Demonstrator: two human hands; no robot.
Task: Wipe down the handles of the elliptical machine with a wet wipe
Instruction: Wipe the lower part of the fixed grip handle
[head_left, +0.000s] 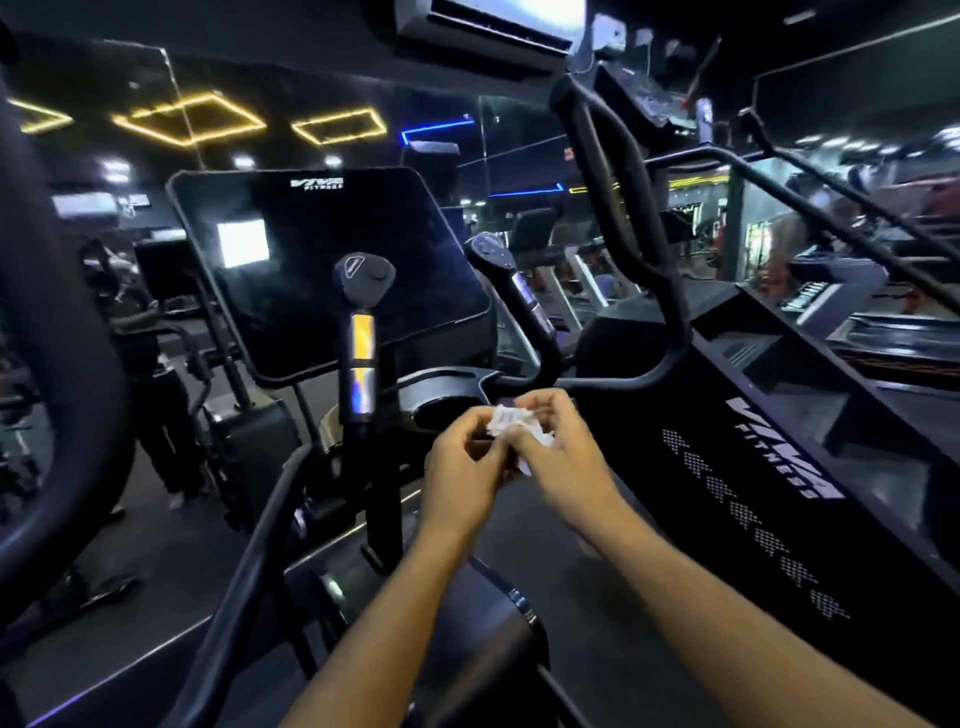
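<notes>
A crumpled white wet wipe is held between both hands in front of the elliptical machine. My left hand pinches its left side and my right hand pinches its right side. The left fixed handle stands upright just beyond and left of my hands, black with shiny metal sensor plates. The right fixed handle rises behind the wipe. A tall curved moving handle runs up on the right, and another thick one curves along the left edge.
The dark console screen sits behind the fixed handles. A black machine with white lettering stands close on the right. A person in dark clothes stands at the left beside other gym machines. An air conditioner hangs overhead.
</notes>
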